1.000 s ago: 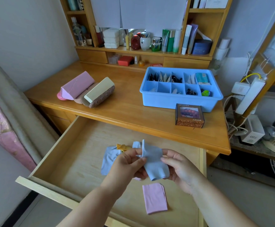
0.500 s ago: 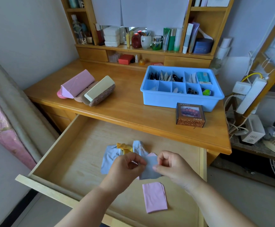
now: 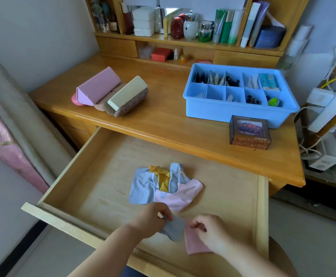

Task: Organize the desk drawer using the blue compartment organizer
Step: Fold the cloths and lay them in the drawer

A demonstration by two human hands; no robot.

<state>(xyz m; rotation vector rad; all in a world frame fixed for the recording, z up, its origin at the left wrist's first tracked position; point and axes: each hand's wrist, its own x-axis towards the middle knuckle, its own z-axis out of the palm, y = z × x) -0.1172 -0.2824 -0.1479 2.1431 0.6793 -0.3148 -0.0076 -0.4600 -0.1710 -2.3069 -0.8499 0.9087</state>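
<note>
Blue compartment organizer [image 3: 237, 114] sat on the desk [image 3: 163, 120] at about two o'clock from our hands, well apart from the open drawer [image 3: 103, 188] below it. Its compartments held small items, among them a teal packet [image 3: 268, 79] at the far right and a green object [image 3: 273, 101] in the near right cell. A small dark box [image 3: 250, 132] stood just in front of it, near its front wall. At ten o'clock on the desk lay a pink triangular case [image 3: 98, 85] and a cream case [image 3: 127, 96], touching each other.

Inside the drawer, we held a grey-blue cloth [image 3: 175, 229] with our left hand [image 3: 150, 219], fingers closed on its upper edge. Our right hand [image 3: 209, 230] was curled with thumb and forefinger pinched together just beside that cloth; we could not tell whether it gripped anything. It rested over a folded pink cloth [image 3: 193, 244] lying flat on the drawer floor, with the grey-blue cloth overlapping its left edge.

At twelve o'clock from our hands a loose pile lay on the drawer floor: a light blue cloth [image 3: 143, 186], a yellow cloth [image 3: 162, 176] and a pale pink cloth [image 3: 185, 192], overlapping one another
</note>
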